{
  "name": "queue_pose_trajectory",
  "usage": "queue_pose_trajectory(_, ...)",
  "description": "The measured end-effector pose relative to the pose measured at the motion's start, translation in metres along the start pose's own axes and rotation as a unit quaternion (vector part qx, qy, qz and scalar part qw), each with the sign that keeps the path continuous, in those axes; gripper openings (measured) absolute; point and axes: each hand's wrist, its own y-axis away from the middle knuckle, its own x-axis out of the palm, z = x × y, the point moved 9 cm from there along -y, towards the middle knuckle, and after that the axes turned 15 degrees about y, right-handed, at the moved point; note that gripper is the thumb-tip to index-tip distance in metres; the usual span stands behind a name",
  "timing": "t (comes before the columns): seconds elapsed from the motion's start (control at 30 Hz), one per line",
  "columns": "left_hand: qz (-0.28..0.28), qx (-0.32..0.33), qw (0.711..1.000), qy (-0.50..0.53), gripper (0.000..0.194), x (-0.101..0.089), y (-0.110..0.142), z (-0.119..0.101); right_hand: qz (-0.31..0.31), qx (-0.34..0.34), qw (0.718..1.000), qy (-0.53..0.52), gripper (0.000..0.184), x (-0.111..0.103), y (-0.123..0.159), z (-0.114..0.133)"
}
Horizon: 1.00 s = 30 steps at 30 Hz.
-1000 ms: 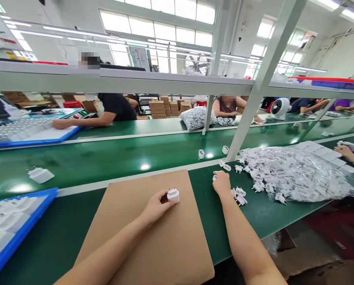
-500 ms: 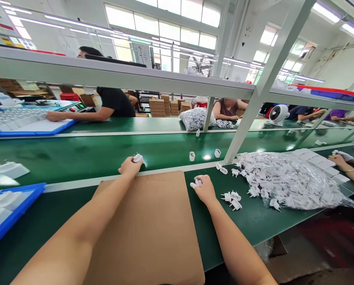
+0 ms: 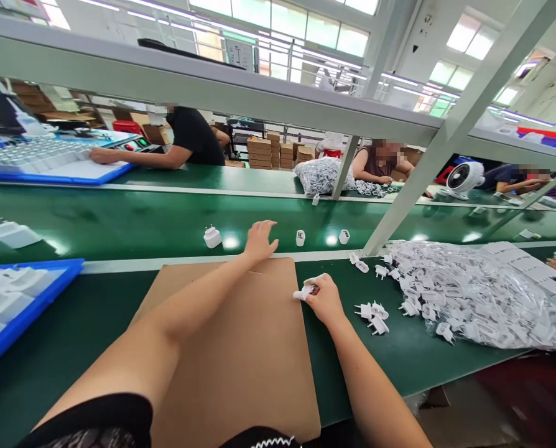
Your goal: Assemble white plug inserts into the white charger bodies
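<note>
My left hand [image 3: 259, 241] reaches over the green conveyor belt [image 3: 175, 214] with fingers stretched and nothing in them. To its left stands a white charger [image 3: 212, 237], pins up. On its right is an open-topped white charger housing [image 3: 300, 238], a short gap from the fingertips. A second housing [image 3: 344, 236] stands farther right. My right hand [image 3: 325, 298], with white coverings on its fingertips, pinches a small white plug part [image 3: 310, 290] beside the cardboard sheet [image 3: 240, 348]; the fingers partly hide it. Several loose plug parts [image 3: 374, 316] lie right of this hand.
A clear bag of white plug parts [image 3: 478, 295] lies at right. At left are a blue tray [image 3: 35, 298] of white pieces and a large white charger [image 3: 14, 234] on the belt. A slanted metal post [image 3: 408, 193] rises ahead. Co-workers sit across the belt.
My left hand has let go of the white charger, which now stands on the belt, and has moved right with fingers opened. My right hand stays near the cardboard's edge. The view has shifted.
</note>
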Motion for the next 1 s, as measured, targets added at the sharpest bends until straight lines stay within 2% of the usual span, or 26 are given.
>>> queue_pose_trajectory(0.1, 0.125, 0.005, 0.992, 0.001, 0.077, 0.052, -0.019, -0.011, 0.015, 0.005, 1.000, 0.023, 0.022, 0.001, 0.001, 0.000)
queue_pose_trajectory(0.17, 0.183, -0.007, 0.983, -0.008, 0.083, 0.080, -0.027, -0.014, 0.007, 0.006, 1.000, 0.030, 0.022, -0.002, 0.002, 0.001)
queue_pose_trajectory(0.23, 0.218, -0.022, 0.975, -0.018, 0.075, 0.096, -0.032, -0.014, -0.009, 0.002, 1.000, 0.016, 0.020, -0.005, 0.003, 0.002)
queue_pose_trajectory(0.3, 0.229, -0.032, 0.972, -0.030, 0.060, 0.100, -0.036, -0.013, -0.015, -0.005, 1.000, -0.012, 0.015, -0.005, 0.003, 0.002)
queue_pose_trajectory(0.4, 0.206, -0.043, 0.976, -0.054, 0.038, 0.082, -0.034, -0.012, -0.014, -0.007, 0.998, -0.062, 0.013, -0.001, 0.000, 0.000)
queue_pose_trajectory(0.5, 0.165, -0.025, 0.984, -0.069, 0.029, 0.049, -0.017, -0.021, -0.009, 0.023, 0.990, -0.136, 0.017, 0.002, -0.004, -0.007)
queue_pose_trajectory(0.6, 0.133, 0.023, 0.989, -0.058, 0.028, 0.016, 0.020, -0.040, 0.032, 0.063, 0.961, -0.268, 0.031, 0.008, -0.005, -0.007)
queue_pose_trajectory(0.67, 0.141, 0.028, 0.989, -0.036, 0.028, 0.003, 0.053, -0.050, 0.059, 0.083, 0.934, -0.344, 0.040, 0.009, -0.003, -0.002)
queue_pose_trajectory(0.77, 0.164, 0.002, 0.986, 0.010, 0.030, -0.004, 0.105, -0.058, 0.086, 0.101, 0.909, -0.395, 0.044, 0.008, 0.002, 0.007)
queue_pose_trajectory(0.87, 0.158, -0.042, 0.983, 0.088, 0.031, -0.004, 0.145, -0.057, 0.111, 0.102, 0.900, -0.408, 0.045, 0.011, 0.007, 0.014)
queue_pose_trajectory(0.93, 0.144, -0.075, 0.973, 0.161, 0.040, -0.002, 0.162, -0.051, 0.115, 0.093, 0.909, -0.390, 0.046, 0.013, 0.008, 0.017)
queue_pose_trajectory(1.0, 0.143, -0.081, 0.959, 0.231, 0.043, 0.002, 0.170, -0.049, 0.094, 0.070, 0.930, -0.349, 0.044, 0.011, 0.008, 0.021)
